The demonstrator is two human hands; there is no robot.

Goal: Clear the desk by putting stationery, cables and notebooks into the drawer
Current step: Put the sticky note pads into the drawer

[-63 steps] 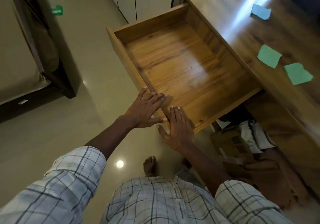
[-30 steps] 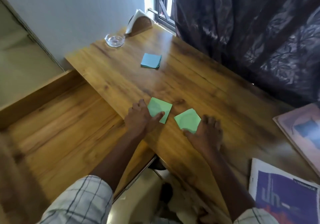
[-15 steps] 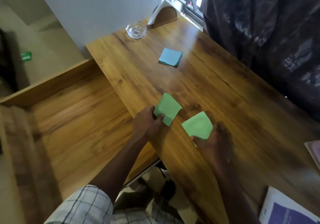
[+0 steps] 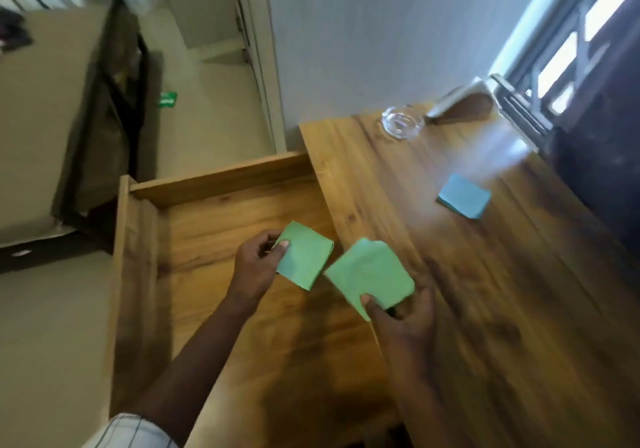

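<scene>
- Currently early in the job, by my read: nothing is placed yet and two items are in transit.
- left hand (image 4: 258, 267) pinches the left green pad (image 4: 304, 255) at its near edge, thumb on top. The pad hangs over the open drawer (image 4: 138, 274) and looks to be off the drawer floor.
- right hand (image 4: 403, 323) grips the right green pad (image 4: 370, 274) from below, thumb on top. The pad sits above the front edge of the desk (image 4: 502, 309), just beside the other pad. Motion blur hides whether the two touch.
- Both pads are off the desktop. Finger detail is soft.
- Left to do: drop both greens into the drawer, then fetch the blue pad (image 4: 464, 196), which lies flat further back on the desk, toward the window side.
- glass dish (image 4: 402, 123) and wooden holder (image 4: 460, 104) at the far end aren't stationery, so I'd leave them.
- No cables or notebooks show in this view. Can't tell what lies outside the frame.
- Drawer looks open wide enough for the drop.
</scene>
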